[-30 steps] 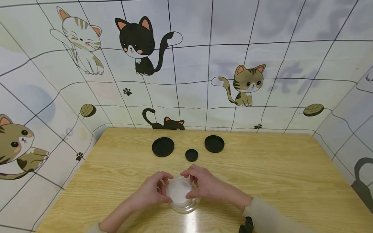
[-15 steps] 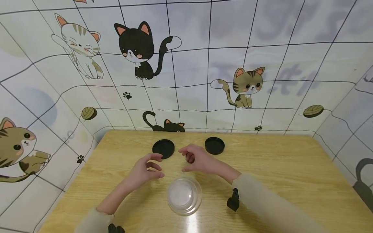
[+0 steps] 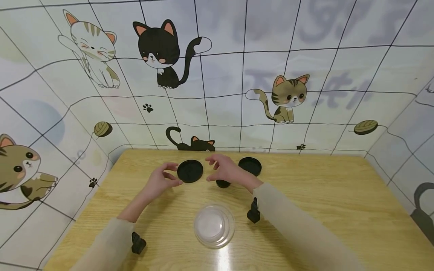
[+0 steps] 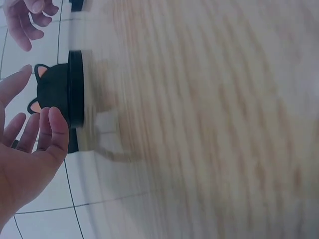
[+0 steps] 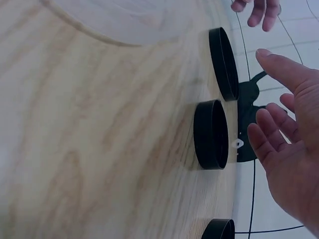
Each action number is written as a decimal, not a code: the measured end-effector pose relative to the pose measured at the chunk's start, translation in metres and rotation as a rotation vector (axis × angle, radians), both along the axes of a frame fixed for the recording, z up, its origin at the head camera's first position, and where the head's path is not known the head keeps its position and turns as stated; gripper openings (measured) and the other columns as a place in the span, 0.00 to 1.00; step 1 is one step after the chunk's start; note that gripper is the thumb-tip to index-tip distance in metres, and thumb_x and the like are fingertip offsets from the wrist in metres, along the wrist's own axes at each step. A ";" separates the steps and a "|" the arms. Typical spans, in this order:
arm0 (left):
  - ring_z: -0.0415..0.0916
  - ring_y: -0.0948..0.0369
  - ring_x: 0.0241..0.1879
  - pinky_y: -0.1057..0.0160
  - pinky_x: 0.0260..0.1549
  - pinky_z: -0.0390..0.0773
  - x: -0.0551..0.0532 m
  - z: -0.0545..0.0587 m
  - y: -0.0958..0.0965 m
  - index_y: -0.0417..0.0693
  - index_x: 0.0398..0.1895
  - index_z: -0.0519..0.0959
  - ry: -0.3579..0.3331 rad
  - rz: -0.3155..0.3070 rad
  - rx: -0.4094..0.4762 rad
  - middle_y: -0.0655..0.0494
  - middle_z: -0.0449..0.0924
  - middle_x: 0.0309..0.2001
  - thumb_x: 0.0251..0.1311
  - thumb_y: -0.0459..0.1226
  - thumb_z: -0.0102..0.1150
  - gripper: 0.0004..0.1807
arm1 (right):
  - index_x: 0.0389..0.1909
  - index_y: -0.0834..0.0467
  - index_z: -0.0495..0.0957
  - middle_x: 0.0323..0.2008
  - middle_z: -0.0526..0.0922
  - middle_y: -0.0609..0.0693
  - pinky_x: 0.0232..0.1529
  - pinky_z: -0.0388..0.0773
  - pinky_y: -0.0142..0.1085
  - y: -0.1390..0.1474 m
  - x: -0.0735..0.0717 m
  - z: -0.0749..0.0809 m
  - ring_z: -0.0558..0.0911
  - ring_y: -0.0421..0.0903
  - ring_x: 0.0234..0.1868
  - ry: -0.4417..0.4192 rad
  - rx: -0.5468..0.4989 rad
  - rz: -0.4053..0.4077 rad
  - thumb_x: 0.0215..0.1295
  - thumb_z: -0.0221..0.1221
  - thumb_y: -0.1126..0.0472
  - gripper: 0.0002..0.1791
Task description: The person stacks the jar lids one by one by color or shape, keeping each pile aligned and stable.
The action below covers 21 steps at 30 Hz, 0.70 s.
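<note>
A large black round lid (image 3: 190, 171) lies with its rim up toward the back of the table. At its left edge is my left hand (image 3: 158, 180), fingers spread and loosely bent, holding nothing. My right hand (image 3: 225, 171) hovers to the right of that lid with thumb and fingers apart, also holding nothing. Below the right hand a small black lid (image 3: 223, 183) is partly covered. Another black lid (image 3: 250, 166) lies behind the right wrist. Nearer the front sits a clear stack of round transparent containers (image 3: 213, 226), touched by neither hand. The right wrist view shows the small lid (image 5: 212, 134) standing apart from the fingers.
The wooden table (image 3: 322, 203) reaches back to a cloth wall (image 3: 223, 75) printed with cats and grid lines. Side walls of the same cloth stand left and right. A black wrist device (image 3: 253, 211) sticks out below the right sleeve.
Both hands have let go of the clear containers and moved away toward the back, now on either side of the large black lid. The containers and lids stay where they were.
</note>
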<state>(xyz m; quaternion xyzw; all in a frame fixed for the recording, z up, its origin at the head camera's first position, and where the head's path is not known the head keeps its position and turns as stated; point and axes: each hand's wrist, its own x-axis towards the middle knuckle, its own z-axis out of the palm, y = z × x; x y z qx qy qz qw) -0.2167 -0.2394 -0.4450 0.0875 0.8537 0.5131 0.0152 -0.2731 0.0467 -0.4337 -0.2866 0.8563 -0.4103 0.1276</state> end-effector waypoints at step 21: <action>0.66 0.42 0.62 0.55 0.52 0.76 -0.035 -0.021 -0.013 0.37 0.80 0.50 -0.128 0.005 0.000 0.35 0.56 0.74 0.52 0.32 0.79 0.58 | 0.82 0.61 0.46 0.68 0.72 0.58 0.61 0.75 0.45 -0.028 -0.033 -0.024 0.76 0.52 0.64 -0.118 0.045 -0.041 0.55 0.78 0.57 0.62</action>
